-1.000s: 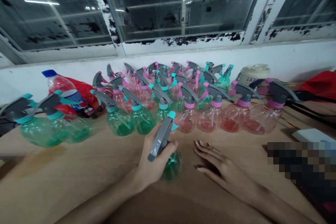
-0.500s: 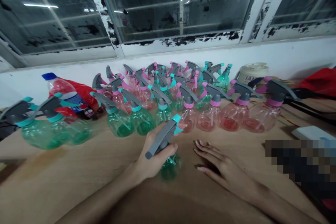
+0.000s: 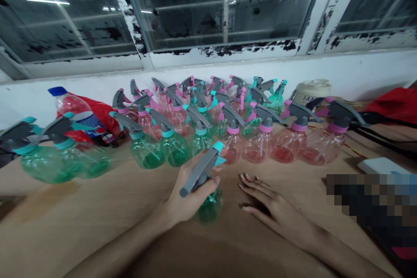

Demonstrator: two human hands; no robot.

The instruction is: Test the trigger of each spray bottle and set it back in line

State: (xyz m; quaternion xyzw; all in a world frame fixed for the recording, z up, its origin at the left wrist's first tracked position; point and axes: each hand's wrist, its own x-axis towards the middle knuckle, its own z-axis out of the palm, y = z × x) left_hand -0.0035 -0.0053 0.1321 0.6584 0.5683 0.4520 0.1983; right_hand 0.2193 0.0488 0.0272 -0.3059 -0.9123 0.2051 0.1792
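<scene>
My left hand (image 3: 192, 193) is wrapped round the neck of a green spray bottle (image 3: 210, 210), whose grey trigger head with turquoise tip and trigger points away to the upper right. The palm and some fingers are hidden behind that head. My right hand (image 3: 270, 202) rests on the table with fingers stretched and slightly spread, apart from the bottle and holding nothing. Just beyond the hands stands a row of spray bottles, green ones (image 3: 174, 150) to the left and pink ones (image 3: 257, 150) to the right.
More spray bottles crowd behind the front row towards the wall. At the left, two green spray bottles (image 3: 48, 167) stand near a plastic drink bottle (image 3: 70, 106) with a blue cap. A white tub (image 3: 312, 91), black cables (image 3: 387, 137) and a white box (image 3: 386, 167) are on the right.
The view has shifted very slightly. Both hands and the held spray bottle keep the same pose, with no visible change in grip.
</scene>
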